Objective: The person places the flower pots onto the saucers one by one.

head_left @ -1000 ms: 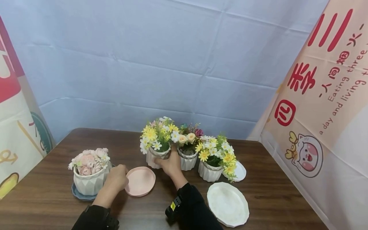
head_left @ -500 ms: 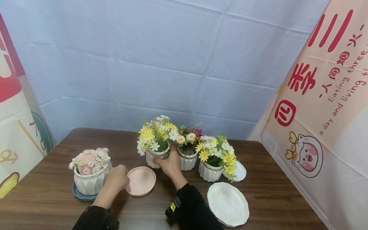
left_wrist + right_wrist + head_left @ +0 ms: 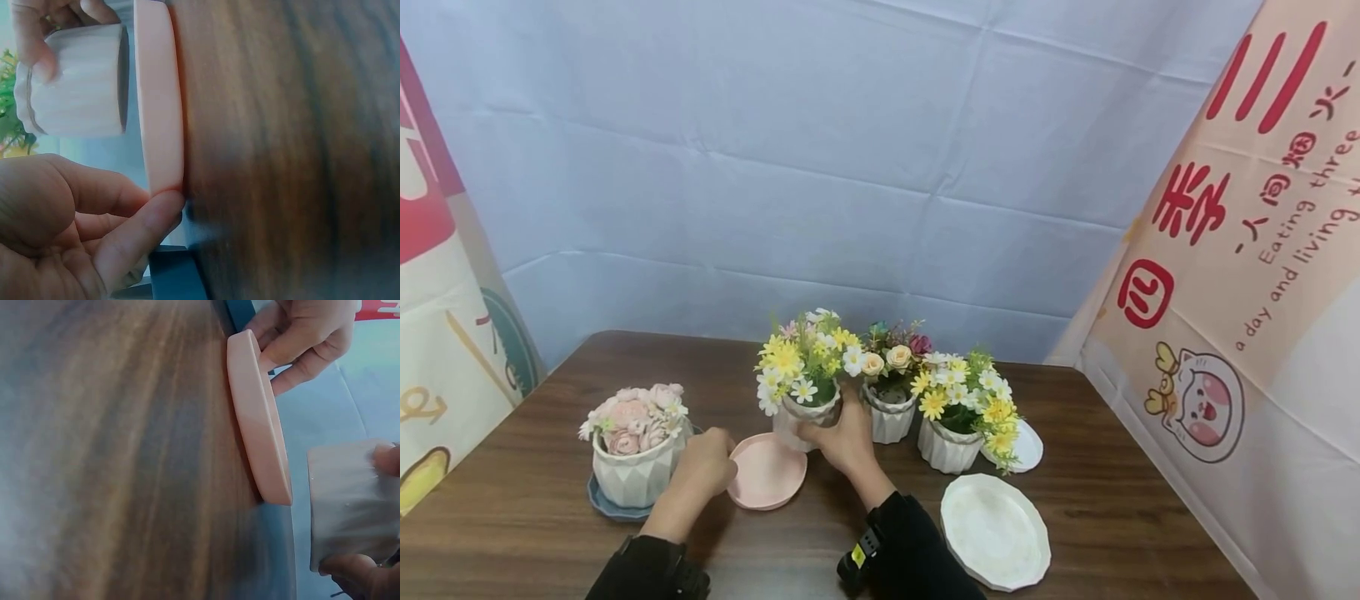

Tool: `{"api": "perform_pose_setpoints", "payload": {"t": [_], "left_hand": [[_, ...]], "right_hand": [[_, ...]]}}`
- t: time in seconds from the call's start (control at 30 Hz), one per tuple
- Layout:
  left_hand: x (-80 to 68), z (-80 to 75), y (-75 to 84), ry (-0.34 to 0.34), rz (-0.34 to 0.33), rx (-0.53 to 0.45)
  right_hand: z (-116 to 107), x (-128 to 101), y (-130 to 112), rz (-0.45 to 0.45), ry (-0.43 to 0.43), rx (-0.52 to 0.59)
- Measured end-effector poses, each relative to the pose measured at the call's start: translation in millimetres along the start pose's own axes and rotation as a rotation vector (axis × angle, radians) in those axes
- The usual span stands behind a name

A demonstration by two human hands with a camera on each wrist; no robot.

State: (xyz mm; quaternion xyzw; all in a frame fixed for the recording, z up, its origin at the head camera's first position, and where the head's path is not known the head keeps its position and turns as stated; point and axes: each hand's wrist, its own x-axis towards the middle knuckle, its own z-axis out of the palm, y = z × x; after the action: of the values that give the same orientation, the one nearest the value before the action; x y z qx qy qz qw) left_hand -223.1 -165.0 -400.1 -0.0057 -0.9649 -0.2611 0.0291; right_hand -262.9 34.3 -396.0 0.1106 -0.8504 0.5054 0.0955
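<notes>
White faceted pot of pink flowers (image 3: 636, 457) on blue saucer (image 3: 604, 505) at 9 o'clock; white scalloped plate (image 3: 995, 531) at 4 o'clock; two ribbed flowerpots (image 3: 946, 446) at centre.

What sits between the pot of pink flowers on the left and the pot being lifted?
The pink saucer lies there, with the left hand touching its rim; the head view shows it.

Landmark: pink saucer (image 3: 767, 471) on the wooden table (image 3: 1097, 508).
Right hand (image 3: 842, 433): grips the daisy pot (image 3: 801, 412) at the saucer's far edge.
Left hand (image 3: 703, 465): touches the saucer's left rim.
Pink-flower pot (image 3: 634, 454): left of the saucer, on a blue dish.
White plate (image 3: 995, 532): well right of the saucer.
</notes>
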Motion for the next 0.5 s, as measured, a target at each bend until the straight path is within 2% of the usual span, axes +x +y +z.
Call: {"api": "perform_pose_setpoints", "payload": {"t": [0.2, 0.5], "left_hand": [[-0.8, -0.3, -1.8, 0.011, -0.003, -0.003], [-0.5, -0.9, -4.5, -0.007, -0.032, -0.009]], "right_hand": [[2.7, -5.1, 1.1, -0.005, -0.038, -0.002], [9.3, -14.1, -6.3, -0.040, -0.094, -0.016]]}}
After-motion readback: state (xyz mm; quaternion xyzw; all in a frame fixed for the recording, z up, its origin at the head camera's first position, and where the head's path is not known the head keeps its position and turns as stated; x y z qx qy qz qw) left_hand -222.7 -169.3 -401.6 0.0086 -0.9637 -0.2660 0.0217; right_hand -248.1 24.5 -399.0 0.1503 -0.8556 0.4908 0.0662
